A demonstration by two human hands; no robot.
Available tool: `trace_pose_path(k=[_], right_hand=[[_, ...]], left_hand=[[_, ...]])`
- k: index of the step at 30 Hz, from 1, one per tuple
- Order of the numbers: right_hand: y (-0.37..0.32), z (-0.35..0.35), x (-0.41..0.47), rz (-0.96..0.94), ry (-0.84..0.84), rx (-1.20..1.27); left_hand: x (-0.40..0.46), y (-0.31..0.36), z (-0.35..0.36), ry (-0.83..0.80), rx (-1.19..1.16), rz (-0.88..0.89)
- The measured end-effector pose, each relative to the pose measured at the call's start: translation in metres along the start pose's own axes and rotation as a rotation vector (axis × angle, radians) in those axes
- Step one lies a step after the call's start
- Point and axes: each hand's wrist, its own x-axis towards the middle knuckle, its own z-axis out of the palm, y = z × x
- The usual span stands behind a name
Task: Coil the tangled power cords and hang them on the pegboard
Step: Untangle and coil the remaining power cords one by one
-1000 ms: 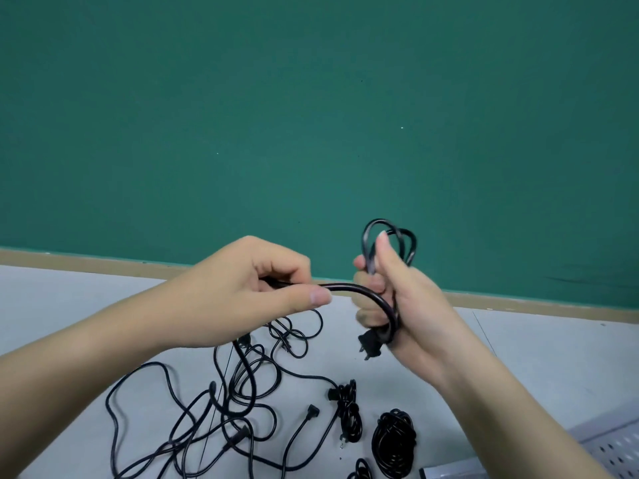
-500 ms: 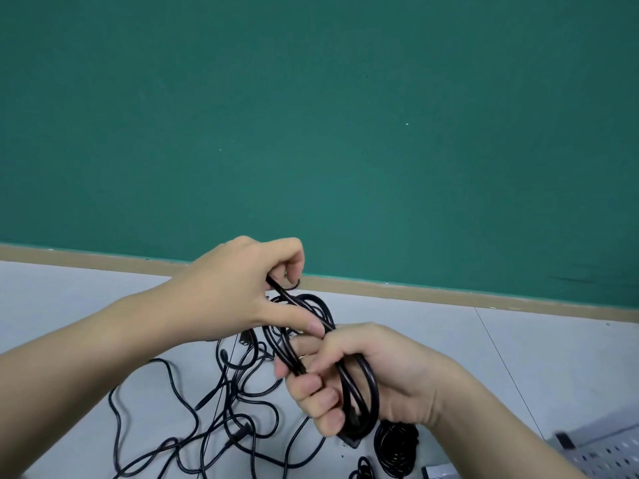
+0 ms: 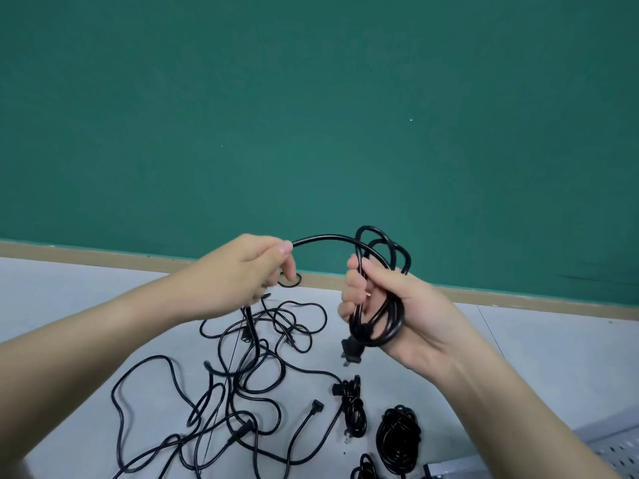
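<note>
My right hand [image 3: 390,305]: my grip is curled tight round a bunch of loops of the black cord [image 3: 380,271]. The loops stick up above my fingers and hang down under my palm.
My left hand [image 3: 242,274]: my thumb and fingers pinch the same black cord, just past the loops. The cord makes an arch in the air from this hand over to my right hand.
The plug [image 3: 351,352]: it hangs down just under my right hand, with its prongs pointing down. It does not touch the desk.
Where the cord is: I hold it up in the air, above the desk [image 3: 518,357] and in front of the green wall [image 3: 311,115]. Below my left hand the cord drops down into the messy pile.
The messy pile [image 3: 242,375]: loose black cords lie all crossed over each other on the desk, under my left arm, towards the near edge.
The small bundle [image 3: 352,406]: a cord folded up tight lies on the desk, right beside the messy pile.
The round coil [image 3: 399,440]: a neat black coil lies near the front edge of the desk, just beside the small bundle.
The pegboard [image 3: 615,454]: a grey board with little holes shows at the near right corner, close to the round coil.
</note>
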Motion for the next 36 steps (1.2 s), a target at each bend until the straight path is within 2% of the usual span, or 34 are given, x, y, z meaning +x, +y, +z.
trace_pose_path(k=[2, 5, 15, 20, 25, 28, 32, 36], right_hand=[[0.003, -0.001, 0.004, -0.072, 0.056, -0.084], [0.005, -0.001, 0.002, -0.075, 0.066, -0.234], [0.025, 0.010, 0.001, -0.106, -0.078, -0.359], [0.014, 0.009, 0.001, -0.223, 0.131, -0.350], [-0.019, -0.003, -0.001, -0.278, 0.193, 0.040], [-0.033, -0.011, -0.007, -0.270, 0.193, 0.141], [-0.038, -0.015, -0.014, -0.275, 0.197, 0.084], [-0.031, -0.014, -0.020, -0.337, 0.191, -0.146]], left_hand=[[-0.001, 0.003, 0.012, -0.025, -0.092, -0.046], [-0.004, 0.014, 0.022, 0.002, -0.174, -0.057], [-0.017, 0.029, 0.057, -0.162, -0.224, -0.089], [-0.014, 0.023, 0.057, -0.252, 0.001, -0.046], [-0.014, 0.016, 0.042, -0.281, 0.220, -0.064], [-0.017, 0.019, 0.032, -0.239, 0.344, 0.007], [-0.021, 0.028, 0.013, -0.152, 0.520, 0.107], [-0.033, 0.041, 0.007, -0.111, 0.564, 0.206]])
